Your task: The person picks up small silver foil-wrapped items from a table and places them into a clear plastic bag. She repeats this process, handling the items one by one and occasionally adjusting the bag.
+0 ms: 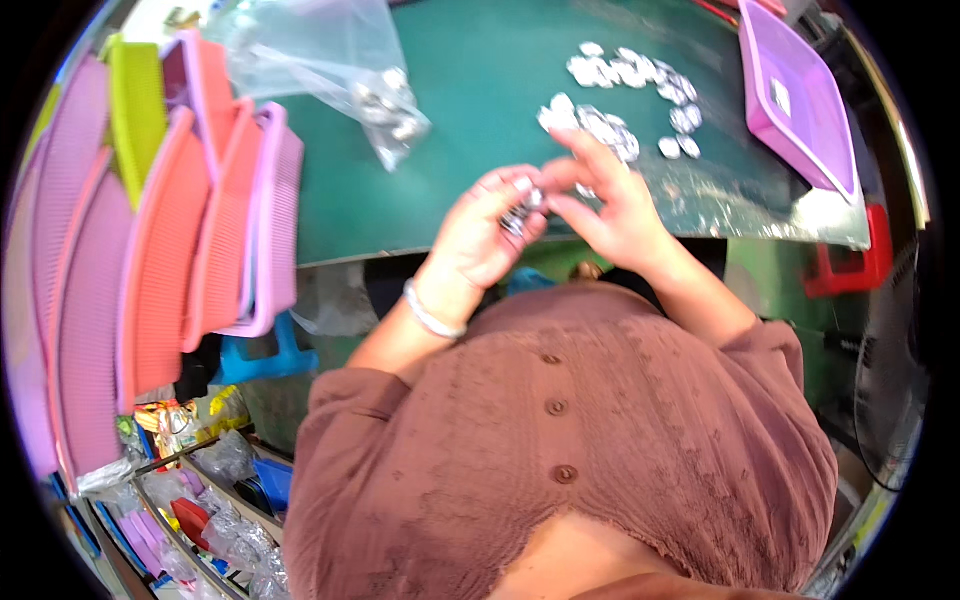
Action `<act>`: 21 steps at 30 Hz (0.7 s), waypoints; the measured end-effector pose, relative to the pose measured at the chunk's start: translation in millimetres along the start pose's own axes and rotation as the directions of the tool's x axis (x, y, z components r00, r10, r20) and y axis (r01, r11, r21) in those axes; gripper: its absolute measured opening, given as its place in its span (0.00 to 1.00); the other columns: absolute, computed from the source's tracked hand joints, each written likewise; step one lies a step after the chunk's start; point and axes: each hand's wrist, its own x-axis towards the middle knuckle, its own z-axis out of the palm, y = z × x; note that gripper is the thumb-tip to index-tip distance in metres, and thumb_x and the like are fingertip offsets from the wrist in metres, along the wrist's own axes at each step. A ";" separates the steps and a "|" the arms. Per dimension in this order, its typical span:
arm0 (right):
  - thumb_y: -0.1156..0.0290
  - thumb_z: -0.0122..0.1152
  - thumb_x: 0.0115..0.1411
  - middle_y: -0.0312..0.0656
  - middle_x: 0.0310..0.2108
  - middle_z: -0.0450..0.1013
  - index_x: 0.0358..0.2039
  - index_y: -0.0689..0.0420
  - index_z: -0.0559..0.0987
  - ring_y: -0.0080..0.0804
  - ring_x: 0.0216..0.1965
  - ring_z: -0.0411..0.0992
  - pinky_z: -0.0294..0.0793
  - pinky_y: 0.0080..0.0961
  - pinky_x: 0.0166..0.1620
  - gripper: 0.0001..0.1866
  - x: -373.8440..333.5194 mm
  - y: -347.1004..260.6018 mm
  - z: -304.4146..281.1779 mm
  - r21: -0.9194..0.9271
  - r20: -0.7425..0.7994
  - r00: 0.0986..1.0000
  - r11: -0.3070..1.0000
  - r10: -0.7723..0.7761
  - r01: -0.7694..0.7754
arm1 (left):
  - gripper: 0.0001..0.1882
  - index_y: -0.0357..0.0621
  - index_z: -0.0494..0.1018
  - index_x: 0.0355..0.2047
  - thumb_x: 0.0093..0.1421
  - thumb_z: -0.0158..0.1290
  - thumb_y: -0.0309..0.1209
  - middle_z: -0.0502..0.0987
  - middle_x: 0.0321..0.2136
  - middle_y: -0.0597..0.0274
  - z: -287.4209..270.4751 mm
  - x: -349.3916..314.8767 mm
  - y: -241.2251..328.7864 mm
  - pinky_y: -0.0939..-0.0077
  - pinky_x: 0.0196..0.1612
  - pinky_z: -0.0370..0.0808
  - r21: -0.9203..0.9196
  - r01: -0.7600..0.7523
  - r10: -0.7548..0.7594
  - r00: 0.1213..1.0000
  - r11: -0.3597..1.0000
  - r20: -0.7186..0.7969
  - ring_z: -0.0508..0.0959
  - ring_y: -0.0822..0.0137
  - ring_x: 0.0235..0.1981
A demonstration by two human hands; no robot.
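My left hand [482,228], palm up and curled, holds a few small shiny silver pieces [515,218] near the front edge of the green table. The fingertips of my right hand [612,205] meet them from the right, thumb and finger closing on one silvery piece [534,199]. What exactly the pieces are is too small to make out. Just beyond my right hand lies a cluster of similar rounded silver-and-white pieces [606,130]. More of them form a curved group [628,70] farther back on the table.
A clear plastic bag [310,50] with some pieces inside lies at the back left of the table [480,80]. A purple basket [800,110] stands at the right edge. Stacked pink, purple and green baskets [160,240] rise at left. A red stool [850,260] is at right.
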 end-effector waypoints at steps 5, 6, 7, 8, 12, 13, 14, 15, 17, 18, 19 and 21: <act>0.84 0.56 0.48 0.45 0.37 0.72 0.53 0.59 0.63 0.31 0.38 0.73 0.71 0.25 0.42 0.29 -0.2 -2.3 -2.7 0.033 -0.079 0.997 0.999 0.022 -0.019 | 0.05 0.41 0.68 0.32 0.54 0.51 0.23 0.73 0.30 0.57 -0.4 2.7 9.4 0.81 0.27 0.74 -0.022 -0.026 0.025 0.999 0.999 -0.027 0.75 0.65 0.30; 0.84 0.56 0.48 0.46 0.37 0.72 0.52 0.60 0.65 0.31 0.38 0.73 0.71 0.25 0.42 0.28 1.5 -1.1 -5.1 -0.016 -0.097 0.995 1.000 -0.008 0.006 | 0.06 0.41 0.68 0.32 0.53 0.51 0.21 0.73 0.30 0.57 4.2 1.7 16.8 0.81 0.27 0.74 -0.027 -0.041 0.040 0.999 0.999 -0.034 0.76 0.64 0.30; 0.84 0.56 0.48 0.46 0.37 0.72 0.51 0.60 0.66 0.32 0.38 0.73 0.72 0.25 0.41 0.26 -0.4 -0.2 -7.2 -0.042 -0.111 0.994 0.999 -0.006 0.002 | 0.07 0.39 0.68 0.33 0.52 0.48 0.20 0.72 0.32 0.55 11.1 -1.3 23.2 0.83 0.25 0.73 0.002 -0.068 0.068 0.996 0.998 -0.065 0.75 0.63 0.30; 0.84 0.56 0.48 0.46 0.37 0.72 0.49 0.61 0.68 0.33 0.37 0.73 0.72 0.25 0.41 0.25 -1.7 0.9 -8.6 -0.067 -0.125 0.992 0.998 -0.004 -0.004 | 0.07 0.39 0.68 0.33 0.52 0.48 0.20 0.71 0.32 0.54 17.7 -3.8 34.2 0.84 0.24 0.71 0.033 -0.094 0.096 0.994 0.995 -0.046 0.74 0.63 0.30; 0.83 0.56 0.48 0.45 0.34 0.73 0.45 0.62 0.71 0.34 0.34 0.73 0.72 0.25 0.38 0.21 -3.4 6.8 -13.5 -0.171 -0.165 0.984 0.985 -0.065 0.037 | 0.09 0.41 0.67 0.36 0.52 0.45 0.21 0.68 0.30 0.56 48.8 -18.4 91.5 0.89 0.20 0.65 0.249 -0.213 0.204 0.977 0.945 0.060 0.69 0.68 0.27; 0.83 0.56 0.47 0.45 0.33 0.73 0.43 0.62 0.71 0.35 0.32 0.73 0.71 0.25 0.36 0.19 -3.9 6.5 -13.8 -0.190 -0.186 0.979 0.980 -0.085 0.049 | 0.09 0.41 0.67 0.35 0.52 0.45 0.21 0.68 0.30 0.57 57.5 -21.1 108.3 0.90 0.18 0.64 0.329 -0.270 0.246 0.963 0.905 0.113 0.69 0.70 0.27; 0.84 0.55 0.47 0.45 0.32 0.73 0.42 0.62 0.71 0.35 0.32 0.73 0.71 0.25 0.36 0.19 -4.8 7.5 -14.8 -0.210 -0.189 0.976 0.976 -0.103 0.063 | 0.09 0.41 0.67 0.35 0.52 0.45 0.21 0.69 0.29 0.58 69.8 -24.3 123.9 0.91 0.16 0.63 0.434 -0.346 0.320 0.938 0.831 0.136 0.69 0.71 0.26; 0.84 0.55 0.47 0.45 0.32 0.73 0.42 0.62 0.72 0.35 0.32 0.73 0.71 0.25 0.36 0.18 -5.7 9.0 -16.2 -0.221 -0.189 0.974 0.972 -0.122 0.079 | 0.07 0.38 0.69 0.32 0.51 0.46 0.21 0.71 0.24 0.61 88.5 -30.1 137.8 0.88 0.16 0.63 0.535 -0.434 0.449 0.887 0.725 0.111 0.71 0.72 0.21; 0.85 0.55 0.46 0.45 0.31 0.73 0.40 0.62 0.72 0.36 0.31 0.72 0.71 0.25 0.35 0.17 -6.8 8.4 -18.2 -0.246 -0.198 0.970 0.965 -0.143 0.092 | 0.06 0.38 0.70 0.31 0.51 0.49 0.22 0.71 0.21 0.64 111.5 -37.6 164.3 0.89 0.15 0.62 0.764 -0.535 0.665 0.722 0.361 0.192 0.70 0.77 0.19; 0.85 0.55 0.46 0.45 0.31 0.73 0.40 0.62 0.72 0.37 0.31 0.72 0.71 0.25 0.35 0.17 -6.7 8.5 -18.7 -0.246 -0.200 0.967 0.963 -0.157 0.106 | 0.07 0.38 0.70 0.32 0.51 0.49 0.22 0.70 0.21 0.65 115.6 -40.5 182.1 0.89 0.15 0.62 0.852 -0.483 0.715 0.667 0.200 0.210 0.70 0.77 0.18; 0.85 0.55 0.46 0.45 0.31 0.73 0.39 0.62 0.72 0.37 0.31 0.72 0.71 0.25 0.35 0.17 -7.0 9.3 -18.2 -0.242 -0.201 0.965 0.963 -0.170 0.119 | 0.07 0.38 0.70 0.33 0.51 0.48 0.23 0.70 0.21 0.67 118.1 -43.5 197.5 0.90 0.15 0.61 0.910 -0.404 0.760 0.619 0.095 0.196 0.69 0.79 0.19; 0.85 0.54 0.46 0.45 0.31 0.73 0.39 0.62 0.72 0.38 0.30 0.72 0.71 0.26 0.34 0.17 -7.3 11.1 -18.3 -0.250 -0.203 0.960 0.958 -0.195 0.141 | 0.08 0.37 0.72 0.31 0.49 0.48 0.24 0.71 0.20 0.64 116.0 -41.0 225.9 0.84 0.16 0.62 0.982 -0.124 0.804 0.563 -0.145 0.190 0.69 0.77 0.17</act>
